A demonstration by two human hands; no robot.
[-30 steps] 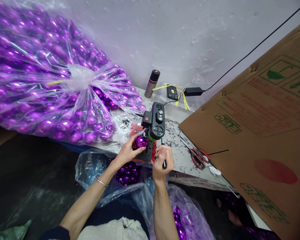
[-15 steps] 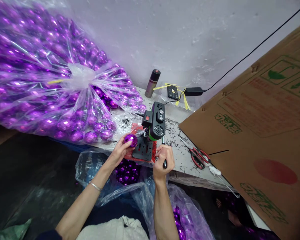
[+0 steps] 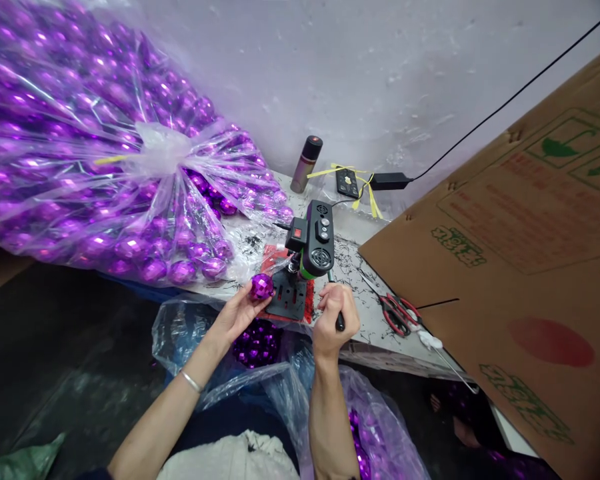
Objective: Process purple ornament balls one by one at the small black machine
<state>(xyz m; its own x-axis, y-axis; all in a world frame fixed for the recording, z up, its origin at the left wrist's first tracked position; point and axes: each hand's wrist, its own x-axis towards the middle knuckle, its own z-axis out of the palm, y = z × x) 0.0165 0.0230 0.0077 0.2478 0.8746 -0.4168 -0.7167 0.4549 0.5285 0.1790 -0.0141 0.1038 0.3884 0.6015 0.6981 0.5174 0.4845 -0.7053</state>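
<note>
Purple ball (image 3: 262,287) has moved leftward, pinched in left grip (image 3: 235,316) beside machine (image 3: 319,241); right grip (image 3: 330,328) clasps handle (image 3: 340,323).

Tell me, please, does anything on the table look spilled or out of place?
Yes, the black scraps scattered over the white table, on both sides of the black machine. They lie loose, like uncollected waste. The scissors beside the carton lie near some of them. I see no clear damage.

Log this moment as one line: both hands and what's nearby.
left hand: holding purple ball | right hand: gripping black handle | black machine: on table | scissors: beside cardboard box
</note>
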